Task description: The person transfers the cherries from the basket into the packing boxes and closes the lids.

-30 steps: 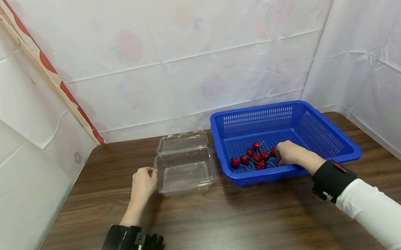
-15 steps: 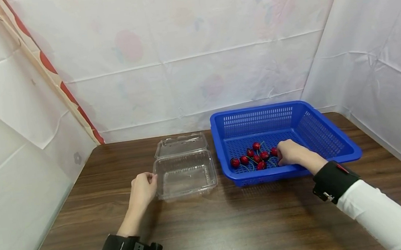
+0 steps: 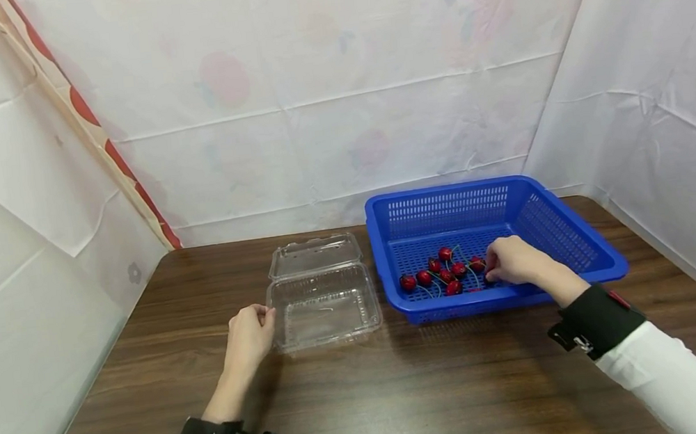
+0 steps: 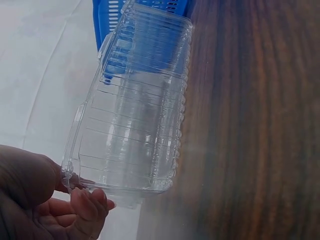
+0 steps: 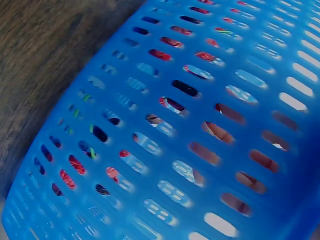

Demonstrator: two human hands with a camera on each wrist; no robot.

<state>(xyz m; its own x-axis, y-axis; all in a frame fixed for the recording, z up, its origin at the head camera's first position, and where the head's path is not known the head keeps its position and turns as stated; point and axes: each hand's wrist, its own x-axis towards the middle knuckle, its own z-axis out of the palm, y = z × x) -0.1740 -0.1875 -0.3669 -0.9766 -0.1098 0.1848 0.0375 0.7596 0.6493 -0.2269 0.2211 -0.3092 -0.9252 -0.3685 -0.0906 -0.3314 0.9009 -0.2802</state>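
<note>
My left hand pinches the left rim of a clear plastic clamshell box, whose lid lies folded back behind it. In the left wrist view, thumb and fingers of the left hand grip the rim at one corner of the clamshell box. Inside the blue basket, my right hand has its fingertips closed on a dark red cherry, mostly covered by the fingers. Several red cherries with green stems lie left of that hand. The basket wall largely hides it in the right wrist view.
The basket stands right of the clamshell box on a brown wooden table. White sheeting rises behind the table and at both sides.
The clamshell box has slid a little toward me with my left hand. My right hand has risen slightly and shifted right within the basket, uncovering more of the cherries beside it.
</note>
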